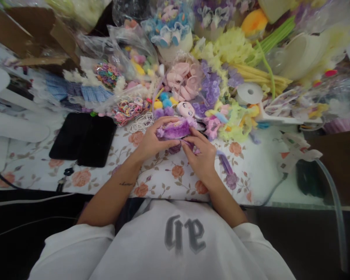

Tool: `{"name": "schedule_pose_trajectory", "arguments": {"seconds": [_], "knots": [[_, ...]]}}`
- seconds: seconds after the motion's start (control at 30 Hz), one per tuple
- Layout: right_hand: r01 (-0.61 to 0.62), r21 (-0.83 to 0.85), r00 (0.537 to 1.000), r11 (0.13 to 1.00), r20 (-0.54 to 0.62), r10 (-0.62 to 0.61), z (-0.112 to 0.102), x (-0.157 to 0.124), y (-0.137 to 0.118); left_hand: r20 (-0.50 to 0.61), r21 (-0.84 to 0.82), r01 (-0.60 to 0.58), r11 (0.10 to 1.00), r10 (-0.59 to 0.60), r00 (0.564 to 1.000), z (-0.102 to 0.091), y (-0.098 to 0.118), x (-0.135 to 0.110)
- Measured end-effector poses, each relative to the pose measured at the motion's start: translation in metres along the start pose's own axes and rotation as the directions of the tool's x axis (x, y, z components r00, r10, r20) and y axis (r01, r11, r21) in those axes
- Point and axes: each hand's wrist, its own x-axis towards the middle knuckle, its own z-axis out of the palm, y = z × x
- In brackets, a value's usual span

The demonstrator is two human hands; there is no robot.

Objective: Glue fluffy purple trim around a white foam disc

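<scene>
Between my two hands is a small purple fuzzy piece (177,130) with lace-like trim at its ends; its exact kind is unclear. My left hand (151,140) wraps round its left side, thumb along the lower edge. At its lower right, my right hand (200,154) pinches with thumb and fingers. Just beyond the piece lies a doll face with large eyes (186,109). A purple ribbon strip with a flower-like end (231,179) rests on the cloth to the right of my right hand. The underside of the held piece is hidden.
Two black phones (97,142) lie at the left. A glue gun (297,151) with a clear glue stick stands at the right on a green mat (268,175). Behind my hands are pompoms (165,102), pink bows (184,79), a white ribbon spool (250,93) and bagged hair ties (130,109).
</scene>
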Motion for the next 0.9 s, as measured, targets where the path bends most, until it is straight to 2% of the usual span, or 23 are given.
{"name": "schedule_pose_trajectory", "arguments": {"seconds": [0.23, 0.5, 0.67, 0.9], "knots": [[-0.027, 0.005, 1.000, 1.000, -0.015, 0.027, 0.0008, -0.0005, -0.0004, -0.010, 0.014, 0.014, 1.000, -0.014, 1.000, 0.0002, -0.0009, -0.0002], [-0.084, 0.000, 0.996, 0.996, -0.017, 0.084, 0.0017, -0.0008, -0.0012, -0.028, 0.018, -0.045, 0.999, 0.046, 0.999, 0.0021, -0.0011, -0.0007], [-0.113, 0.009, 0.994, 0.994, -0.006, 0.113, 0.0030, -0.0010, -0.0003, -0.046, 0.032, -0.039, 0.999, 0.041, 0.998, 0.0029, -0.0011, -0.0011], [-0.096, 0.005, 0.995, 0.995, -0.030, 0.097, 0.0039, -0.0009, -0.0003, -0.065, 0.041, -0.047, 0.998, 0.049, 0.997, 0.0030, -0.0002, -0.0021]]}}
